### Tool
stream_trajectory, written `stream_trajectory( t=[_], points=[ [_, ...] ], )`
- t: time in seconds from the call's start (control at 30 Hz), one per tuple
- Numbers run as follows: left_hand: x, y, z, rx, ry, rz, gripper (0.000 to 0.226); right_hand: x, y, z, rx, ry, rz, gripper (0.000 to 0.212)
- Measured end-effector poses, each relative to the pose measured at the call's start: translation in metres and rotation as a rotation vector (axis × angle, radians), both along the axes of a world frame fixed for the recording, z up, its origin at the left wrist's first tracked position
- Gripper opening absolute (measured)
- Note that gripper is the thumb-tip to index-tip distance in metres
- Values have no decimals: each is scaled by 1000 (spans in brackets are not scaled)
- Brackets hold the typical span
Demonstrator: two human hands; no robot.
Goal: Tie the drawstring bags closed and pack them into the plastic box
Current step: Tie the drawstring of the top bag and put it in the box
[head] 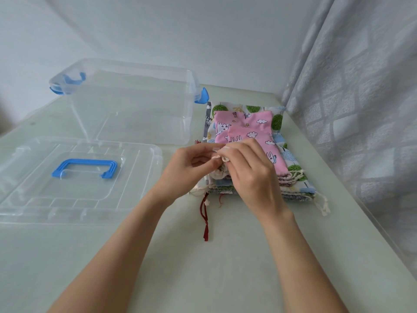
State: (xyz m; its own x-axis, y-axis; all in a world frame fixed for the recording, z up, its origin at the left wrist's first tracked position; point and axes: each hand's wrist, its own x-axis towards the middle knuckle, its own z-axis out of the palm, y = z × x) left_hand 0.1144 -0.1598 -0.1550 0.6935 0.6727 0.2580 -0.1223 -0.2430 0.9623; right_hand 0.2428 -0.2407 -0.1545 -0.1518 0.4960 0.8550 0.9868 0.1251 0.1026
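Drawstring cord, cream cotton [220, 157], pinched between left hand [191, 166] and right hand [248, 170] at mouth of pink printed fabric bag [264, 141] atop bag stack on table [203, 256]. Soft, light, floppy; best held by the cords. Clear plastic box [126, 105] stands empty nearby.

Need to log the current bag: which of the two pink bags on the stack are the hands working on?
The nearer pink bag, lying over the farther pink bag. Both hands, left and right, pinch the cream drawstring at its near end.
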Motion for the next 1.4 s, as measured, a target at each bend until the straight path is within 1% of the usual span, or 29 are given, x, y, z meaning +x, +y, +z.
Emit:
stream_trajectory(
  t=[0.07,0.13,0.17,0.23,0.3,0.43,0.5,0.57,0.67,0.7,0.73,0.77,0.83,0.87,0.9,0.97,1.03,1.1,1.27,1.33,1.4],
  points=[
    [-2,2,3,-68,-4,-46,22,-1,1,0,57,32,34,18],
    [-5,5,3,-166,-27,-72,27,-1,1,0,78,83,92,17],
    [-5,5,4,-186,-27,-81,27,0,1,0,81,113,112,16],
    [-6,6,4,-171,-11,-96,20,3,0,0,79,164,121,10],
    [-9,6,3,-122,5,-108,21,6,-1,1,59,184,122,3],
    [-12,7,5,-60,53,-152,19,11,-2,1,-21,198,150,3],
    [-13,9,6,35,109,-126,12,13,-3,2,-53,214,174,4],
    [-14,9,4,183,156,-61,5,13,-4,2,-102,245,214,6],
    [-16,10,2,510,167,112,7,12,-4,0,-180,333,287,6],
    [-16,11,2,549,141,154,7,12,-4,-1,-184,362,304,6],
    [-17,13,3,510,107,179,8,13,-4,-1,-177,390,314,6],
    [-18,14,5,395,59,175,10,14,-4,-1,-165,423,319,7],
    [-19,16,7,157,4,80,25,18,-4,-2,-146,490,323,9],
    [-19,15,6,104,1,25,32,19,-5,-2,-147,511,328,11],
    [-17,13,6,90,11,-26,35,20,-5,-3,-150,521,332,12],
    [-12,8,4,104,41,-76,27,19,-3,-4,-160,537,333,13],
    [-7,6,2,131,46,-66,16,19,-3,-4,-162,554,331,12],
    [-5,7,1,125,43,-39,10,20,-3,-5,-162,554,327,11],
    [-6,9,-2,87,46,-26,6,20,-5,-4,-198,611,338,13],
    [-6,10,-4,106,71,-20,7,22,-6,-5,-223,585,316,14],
    [-5,11,-6,157,118,-2,9,25,-6,-5,-246,512,279,18]
  ],
)
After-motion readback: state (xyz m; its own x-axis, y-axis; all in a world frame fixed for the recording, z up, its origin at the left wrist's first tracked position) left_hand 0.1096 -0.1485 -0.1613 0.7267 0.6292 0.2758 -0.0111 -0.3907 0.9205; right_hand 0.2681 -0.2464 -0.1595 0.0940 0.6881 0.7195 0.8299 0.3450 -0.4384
